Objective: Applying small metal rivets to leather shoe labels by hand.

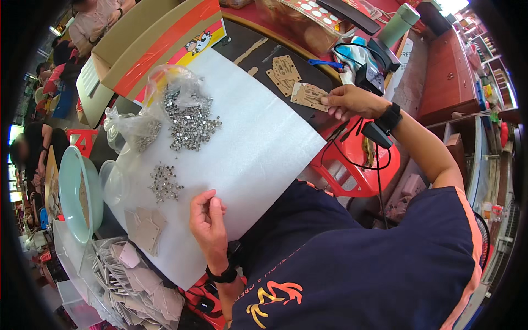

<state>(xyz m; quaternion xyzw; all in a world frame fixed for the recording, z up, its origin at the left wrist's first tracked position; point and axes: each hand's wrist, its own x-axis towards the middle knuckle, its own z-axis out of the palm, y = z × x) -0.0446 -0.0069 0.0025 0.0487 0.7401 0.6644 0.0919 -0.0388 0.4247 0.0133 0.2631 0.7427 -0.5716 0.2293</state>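
My right hand point(357, 102), with a black band on its wrist, pinches the edge of a tan printed card point(308, 94) at the table's far right. Beside it on the dark tabletop lie more tan printed cards point(284, 70), overlapping. Over the near edge of the white sheet point(258, 132), my left hand point(209, 220) is loosely curled, with thumb and forefinger slightly apart and nothing visible between them. Just left of that hand is a small pile of shiny metal pieces point(165, 182). A bigger pile point(190, 124) spills from a clear plastic bag point(179, 82) farther back.
Flat greyish plates point(146, 231) lie at the sheet's left, near a clear bin of similar pieces point(137, 280). A pale green basin point(80, 192) stands at left, a cardboard box point(159, 44) behind. At right are a red stool point(357, 165) and a green bottle point(397, 27).
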